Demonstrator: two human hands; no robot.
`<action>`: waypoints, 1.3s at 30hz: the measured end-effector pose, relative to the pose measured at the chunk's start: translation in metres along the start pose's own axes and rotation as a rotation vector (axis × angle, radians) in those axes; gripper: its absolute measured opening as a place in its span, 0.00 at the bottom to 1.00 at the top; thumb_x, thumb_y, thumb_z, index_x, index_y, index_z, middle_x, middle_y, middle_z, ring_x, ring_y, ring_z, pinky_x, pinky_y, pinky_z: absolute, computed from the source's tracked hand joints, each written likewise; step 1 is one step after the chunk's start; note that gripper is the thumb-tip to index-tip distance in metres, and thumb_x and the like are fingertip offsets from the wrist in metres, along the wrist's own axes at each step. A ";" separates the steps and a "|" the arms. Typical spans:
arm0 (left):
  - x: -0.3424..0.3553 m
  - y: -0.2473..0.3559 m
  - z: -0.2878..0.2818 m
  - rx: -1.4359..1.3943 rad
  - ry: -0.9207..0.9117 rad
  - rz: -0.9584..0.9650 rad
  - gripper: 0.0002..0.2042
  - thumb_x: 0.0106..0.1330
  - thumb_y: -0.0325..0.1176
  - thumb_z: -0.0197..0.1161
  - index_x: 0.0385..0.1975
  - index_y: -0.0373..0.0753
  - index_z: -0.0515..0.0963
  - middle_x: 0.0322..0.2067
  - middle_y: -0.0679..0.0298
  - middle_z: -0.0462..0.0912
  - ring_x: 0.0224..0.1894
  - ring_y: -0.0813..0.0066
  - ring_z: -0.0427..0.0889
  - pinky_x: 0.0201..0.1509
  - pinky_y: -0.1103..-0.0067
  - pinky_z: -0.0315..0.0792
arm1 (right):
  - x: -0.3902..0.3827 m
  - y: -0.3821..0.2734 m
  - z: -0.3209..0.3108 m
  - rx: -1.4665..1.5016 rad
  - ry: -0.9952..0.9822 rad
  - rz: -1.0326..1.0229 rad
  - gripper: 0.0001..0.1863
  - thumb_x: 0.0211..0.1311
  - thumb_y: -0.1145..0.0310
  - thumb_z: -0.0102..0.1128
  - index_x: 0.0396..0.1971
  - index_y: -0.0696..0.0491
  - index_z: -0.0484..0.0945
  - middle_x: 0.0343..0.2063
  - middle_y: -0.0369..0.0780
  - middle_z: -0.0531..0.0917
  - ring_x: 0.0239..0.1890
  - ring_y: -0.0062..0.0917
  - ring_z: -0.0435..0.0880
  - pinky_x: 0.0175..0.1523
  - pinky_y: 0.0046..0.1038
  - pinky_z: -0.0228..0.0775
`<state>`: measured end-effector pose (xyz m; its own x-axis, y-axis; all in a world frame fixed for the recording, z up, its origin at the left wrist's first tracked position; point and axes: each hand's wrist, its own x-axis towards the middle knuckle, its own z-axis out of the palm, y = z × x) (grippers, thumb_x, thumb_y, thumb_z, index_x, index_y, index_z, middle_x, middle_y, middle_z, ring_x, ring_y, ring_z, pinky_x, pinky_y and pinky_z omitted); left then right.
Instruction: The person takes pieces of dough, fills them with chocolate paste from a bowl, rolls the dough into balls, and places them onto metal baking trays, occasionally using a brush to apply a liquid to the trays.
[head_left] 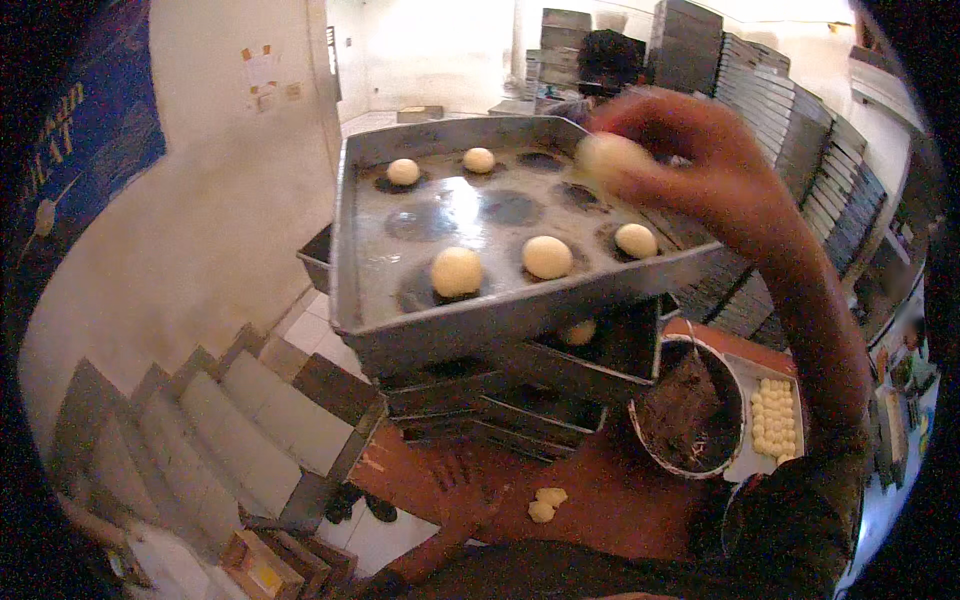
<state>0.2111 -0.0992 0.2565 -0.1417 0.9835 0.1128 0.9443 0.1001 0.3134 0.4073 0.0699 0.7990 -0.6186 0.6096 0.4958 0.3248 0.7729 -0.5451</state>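
My right hand (700, 165) is raised over the far right corner of a metal baking tray (375, 335). Its fingers are closed around a pale dough ball (612, 162), blurred by motion. Several round dough balls, one of them at the near left (457, 272), sit apart in the tray, on a greased, shiny bottom with dark round patches. The tray lies on top of a crooked stack of similar trays (545, 410). Below the stack, my left hand (462, 490) lies on the reddish table (600, 500) with its fingers spread, holding nothing.
Right of the stack stands a bucket (740, 400) with brown filling (685, 400). Beyond it is a white tray with rows of small pale pieces (775, 420). Dough scraps (546, 504) lie on the table. Stacked trays (270, 410) fill the left; tall stacks (770, 110) and a person (610, 65) are behind.
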 end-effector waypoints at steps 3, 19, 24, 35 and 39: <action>0.000 0.001 -0.018 -0.180 0.045 0.069 0.49 0.61 0.72 0.53 0.70 0.32 0.65 0.70 0.36 0.59 0.71 0.28 0.55 0.72 0.35 0.43 | 0.100 0.020 0.042 0.093 -0.396 0.190 0.20 0.58 0.59 0.72 0.42 0.59 0.84 0.35 0.39 0.86 0.39 0.22 0.84 0.46 0.27 0.78; -0.004 -0.016 0.029 -0.466 -0.055 0.001 0.29 0.71 0.57 0.56 0.56 0.34 0.78 0.49 0.48 0.81 0.51 0.49 0.77 0.55 0.56 0.68 | -0.145 0.070 -0.003 -0.204 0.437 -0.062 0.17 0.70 0.58 0.61 0.44 0.57 0.82 0.36 0.39 0.87 0.39 0.28 0.85 0.50 0.28 0.76; -0.030 0.003 -0.007 -0.879 -0.010 -0.032 0.28 0.73 0.55 0.57 0.56 0.33 0.79 0.43 0.52 0.86 0.43 0.55 0.85 0.50 0.66 0.77 | -0.357 0.142 0.175 0.086 0.293 0.587 0.16 0.74 0.61 0.54 0.33 0.57 0.84 0.30 0.36 0.85 0.35 0.27 0.83 0.45 0.29 0.75; -0.046 0.056 0.058 -0.389 -0.190 0.473 0.33 0.65 0.44 0.66 0.70 0.40 0.68 0.63 0.44 0.73 0.62 0.50 0.76 0.60 0.62 0.75 | -0.404 0.196 0.298 0.287 0.160 0.720 0.11 0.60 0.64 0.67 0.34 0.55 0.80 0.42 0.44 0.84 0.39 0.41 0.83 0.43 0.42 0.75; -0.040 0.046 0.049 -0.174 -0.364 0.376 0.29 0.64 0.34 0.63 0.68 0.41 0.70 0.58 0.50 0.81 0.59 0.52 0.80 0.60 0.64 0.75 | -0.387 0.123 0.214 -0.020 0.884 0.364 0.08 0.58 0.68 0.68 0.34 0.55 0.81 0.37 0.45 0.85 0.37 0.38 0.84 0.43 0.38 0.76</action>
<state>0.2750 -0.1264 0.2207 0.3372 0.9383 -0.0769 0.8427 -0.2644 0.4690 0.5335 -0.1087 0.3955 0.2842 0.7195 0.6337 0.4081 0.5073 -0.7590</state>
